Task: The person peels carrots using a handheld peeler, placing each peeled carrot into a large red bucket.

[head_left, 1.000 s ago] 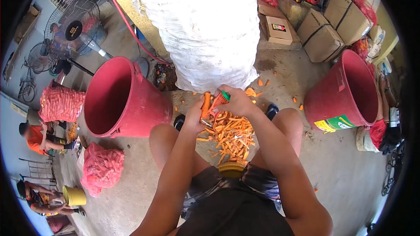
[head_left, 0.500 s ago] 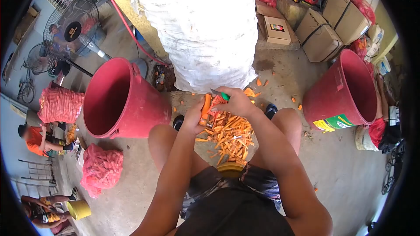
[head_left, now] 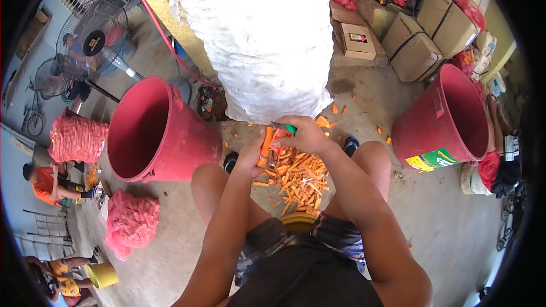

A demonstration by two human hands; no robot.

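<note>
My left hand [head_left: 250, 154] is closed around a carrot [head_left: 266, 143], which points up and away from me. My right hand [head_left: 307, 135] grips a small green-handled knife [head_left: 290, 128], its dark blade toward the carrot's far end. Something red shows between the two hands, but I cannot make out what it is. Below them, between my knees, lies a heap of orange carrot pieces [head_left: 301, 176]. A yellow rim [head_left: 299, 222] shows at the near side of the heap.
A tall white sack [head_left: 267, 51] filled with carrots stands ahead. Large red bins stand at left [head_left: 162, 148] and right [head_left: 424, 128]. Pink net bags [head_left: 132, 222] and a fan [head_left: 94, 42] are on the left, where two people sit. Cardboard boxes [head_left: 412, 48] lie at back right.
Both hands stay close together on the carrot and knife, with only a slight shift in the carrot's and blade's angle. The seated person at lower left has changed posture.
</note>
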